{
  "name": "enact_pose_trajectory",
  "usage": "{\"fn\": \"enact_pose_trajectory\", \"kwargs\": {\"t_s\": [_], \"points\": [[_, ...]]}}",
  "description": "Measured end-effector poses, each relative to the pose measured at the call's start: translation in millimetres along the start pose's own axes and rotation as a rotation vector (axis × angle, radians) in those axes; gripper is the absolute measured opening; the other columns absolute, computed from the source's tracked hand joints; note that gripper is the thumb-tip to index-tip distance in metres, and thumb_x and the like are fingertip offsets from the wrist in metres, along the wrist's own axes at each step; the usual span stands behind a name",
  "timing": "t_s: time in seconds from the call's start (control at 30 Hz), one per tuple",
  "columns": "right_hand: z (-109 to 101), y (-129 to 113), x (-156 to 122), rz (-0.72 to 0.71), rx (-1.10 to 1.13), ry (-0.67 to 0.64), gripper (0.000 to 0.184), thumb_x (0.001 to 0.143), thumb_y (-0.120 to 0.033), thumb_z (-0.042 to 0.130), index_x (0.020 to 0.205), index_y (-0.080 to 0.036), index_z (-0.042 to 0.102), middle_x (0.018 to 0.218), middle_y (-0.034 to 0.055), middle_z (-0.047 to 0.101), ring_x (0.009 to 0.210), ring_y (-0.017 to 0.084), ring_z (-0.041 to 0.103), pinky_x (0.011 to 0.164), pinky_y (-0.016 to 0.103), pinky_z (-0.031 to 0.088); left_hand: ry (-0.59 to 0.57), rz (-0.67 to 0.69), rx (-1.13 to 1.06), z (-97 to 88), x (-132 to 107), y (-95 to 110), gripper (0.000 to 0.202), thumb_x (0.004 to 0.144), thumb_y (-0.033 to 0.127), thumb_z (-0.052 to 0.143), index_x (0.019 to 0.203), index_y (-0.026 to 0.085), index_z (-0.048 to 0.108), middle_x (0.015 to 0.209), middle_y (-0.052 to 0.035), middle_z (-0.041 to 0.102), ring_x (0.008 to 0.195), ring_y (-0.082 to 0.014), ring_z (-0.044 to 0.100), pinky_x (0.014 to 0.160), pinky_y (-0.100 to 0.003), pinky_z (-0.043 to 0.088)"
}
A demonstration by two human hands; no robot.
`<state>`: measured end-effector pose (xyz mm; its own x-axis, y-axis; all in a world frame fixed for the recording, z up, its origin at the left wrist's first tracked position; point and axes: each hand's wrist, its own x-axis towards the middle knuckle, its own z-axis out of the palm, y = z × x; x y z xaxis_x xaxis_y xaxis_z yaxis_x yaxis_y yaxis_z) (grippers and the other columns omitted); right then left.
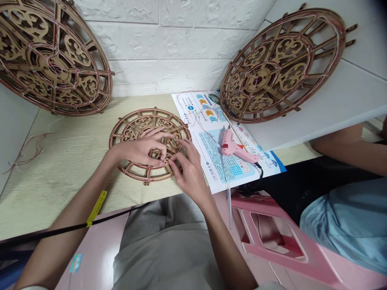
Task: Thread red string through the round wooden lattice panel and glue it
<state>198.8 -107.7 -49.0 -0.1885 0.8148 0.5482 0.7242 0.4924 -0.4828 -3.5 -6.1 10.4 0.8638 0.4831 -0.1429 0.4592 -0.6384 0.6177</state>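
A laser-cut wooden wheel (151,120) with scrollwork and red-and-white thread along its rim lies flat on the pale wood-grain table (69,169). My left hand (139,150) spreads across the wheel's middle, fingers curled down onto it. My right hand (187,171) comes in from the near side, its fingertips pinching the scrollwork beside my left fingertips. The hands hide the wheel's centre. Whatever lies right under the fingertips is hidden.
Two larger wooden wheels (51,56) (281,66) lean against a white brick wall. A printed instruction sheet (211,161) lies right of the small wheel, under a pink glue gun (234,147). A co-worker's arm (341,149) and blue sleeve (341,225) are at right, above a pink stool (272,241).
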Motion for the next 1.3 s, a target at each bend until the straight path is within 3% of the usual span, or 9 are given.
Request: {"fn": "enact_pose_trajectory", "kwargs": {"t_s": [0.23, 0.47, 1.3], "points": [[-3.2, -3.6, -1.5, -0.010, 0.016, 0.022, 0.011, 0.101, -0.021, 0.054, 0.096, -0.017, 0.062, 0.143, 0.0168, 0.053, 0.145, 0.031, 0.041, 0.118, 0.055, 0.041, 0.020, -0.044, 0.030, 0.2, 1.2, 3.0, 0.008, 0.084, 0.028, 0.072, 0.087, 0.021, 0.075, 0.167, 0.0011, 0.027, 0.160, -0.0322, 0.006, 0.129, -0.051, 0.006], [-1.9, -4.9, -3.2, 0.012, 0.043, 0.036, 0.011, 0.100, -0.020, 0.054, 0.094, -0.017, 0.063, 0.142, 0.0163, 0.053, 0.146, 0.031, 0.041, 0.118, 0.056, 0.041, 0.024, -0.039, -0.007, 0.8, 0.8, -0.6, 0.021, 0.090, 0.042, 0.071, 0.088, 0.022, 0.075, 0.166, 0.0000, 0.030, 0.160, -0.0308, 0.005, 0.129, -0.050, 0.008], [-1.6, -7.5, -3.6, 0.001, 0.037, 0.099, 0.008, 0.098, -0.018, 0.058, 0.097, -0.014, 0.065, 0.136, 0.0190, 0.056, 0.142, 0.033, 0.045, 0.116, 0.056, 0.044, 0.029, -0.043, 0.012, 1.3, 1.2, 2.0, 0.018, 0.087, 0.038, 0.070, 0.088, 0.020, 0.072, 0.166, -0.0004, 0.029, 0.159, -0.0303, 0.009, 0.129, -0.049, 0.009]]}}
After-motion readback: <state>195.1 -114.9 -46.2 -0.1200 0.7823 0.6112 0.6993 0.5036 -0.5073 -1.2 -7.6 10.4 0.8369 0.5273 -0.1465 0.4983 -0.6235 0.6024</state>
